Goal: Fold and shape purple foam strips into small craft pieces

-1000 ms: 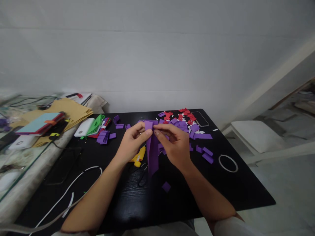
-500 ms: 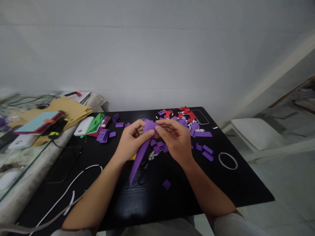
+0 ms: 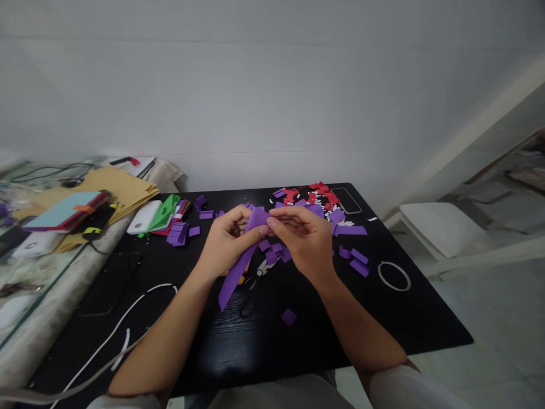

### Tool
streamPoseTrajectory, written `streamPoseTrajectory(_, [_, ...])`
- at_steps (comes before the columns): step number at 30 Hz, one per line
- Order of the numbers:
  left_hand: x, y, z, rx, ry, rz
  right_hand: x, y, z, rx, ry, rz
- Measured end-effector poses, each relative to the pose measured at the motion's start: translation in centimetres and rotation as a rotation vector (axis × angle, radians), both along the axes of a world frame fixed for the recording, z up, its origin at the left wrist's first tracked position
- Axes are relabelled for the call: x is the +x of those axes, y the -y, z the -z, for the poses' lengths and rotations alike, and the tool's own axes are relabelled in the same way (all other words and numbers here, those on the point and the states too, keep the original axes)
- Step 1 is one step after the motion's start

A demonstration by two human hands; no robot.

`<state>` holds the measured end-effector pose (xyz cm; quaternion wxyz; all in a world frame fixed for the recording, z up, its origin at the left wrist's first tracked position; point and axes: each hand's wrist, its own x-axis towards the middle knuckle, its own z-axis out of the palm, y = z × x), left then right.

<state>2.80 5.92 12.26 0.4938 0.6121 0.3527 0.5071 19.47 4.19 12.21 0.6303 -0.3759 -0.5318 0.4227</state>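
Note:
A long purple paper strip hangs down toward the lower left from between my two hands. My left hand is closed on it, thumb on top near its upper end. My right hand pinches the same paper at its right edge, fingertips close to my left thumb. Below my hands, small purple pieces lie on the black table beside scissors. Something yellow is partly hidden behind the strip. One purple square lies nearer the front edge.
Purple, red and white scraps lie at the back right, near a pale ring. Green paper, a white device and stacked purple pieces are at the left. A white cable crosses the left side.
The lower end of the purple strip has swung slightly left and up, and shows its face more broadly. More of the yellow item shows behind it. My hands have barely moved.

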Motion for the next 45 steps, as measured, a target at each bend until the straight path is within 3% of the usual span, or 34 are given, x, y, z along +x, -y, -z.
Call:
streamPoseTrajectory(33, [-0.3, 0.9, -1.0, -0.036, 0.064, 0.027, 0.1, 0.2, -0.3, 0.051, -0.045, -0.095])
streamPoseTrajectory(38, [-0.3, 0.9, -0.9, 0.036, 0.047, -0.029, 0.1, 0.3, -0.2, 0.030, -0.029, -0.090])
streamPoseTrajectory(45, [-0.4, 0.9, -1.2, 0.005, 0.031, -0.065, 0.3, 0.2, -0.1, 0.036, -0.016, -0.127])
